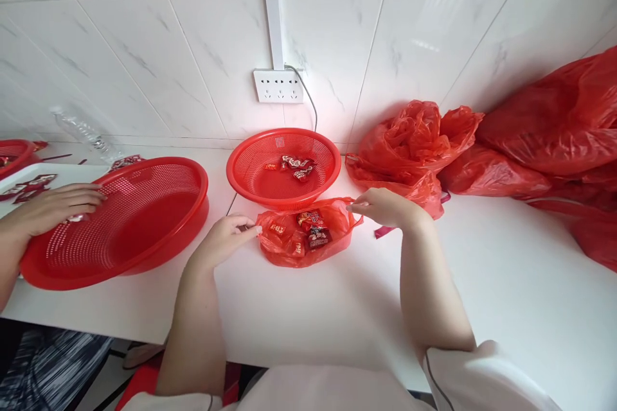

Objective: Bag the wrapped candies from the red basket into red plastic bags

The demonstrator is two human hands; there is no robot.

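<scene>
A thin red plastic bag (289, 258) lies on the table in front of me with its mouth spread wide. Several wrapped candies (315, 231) in red and dark wrappers are inside it. My left hand (231, 237) pinches the left edge of the bag's mouth between thumb and fingers. Opposite, my right hand (380, 205) grips the right edge near a handle. Just behind the bag stands a round red plastic basket (241, 170) with a few more wrapped pieces on its bottom.
A co-worker's hand (58, 209) reaches over a larger, tilted red basket (193, 173) at left. Beyond are a white tray (72, 173) and a clear bottle (87, 131). Red plastic bags (409, 148) pile up at right. A power socket (278, 86) is on the tiled wall.
</scene>
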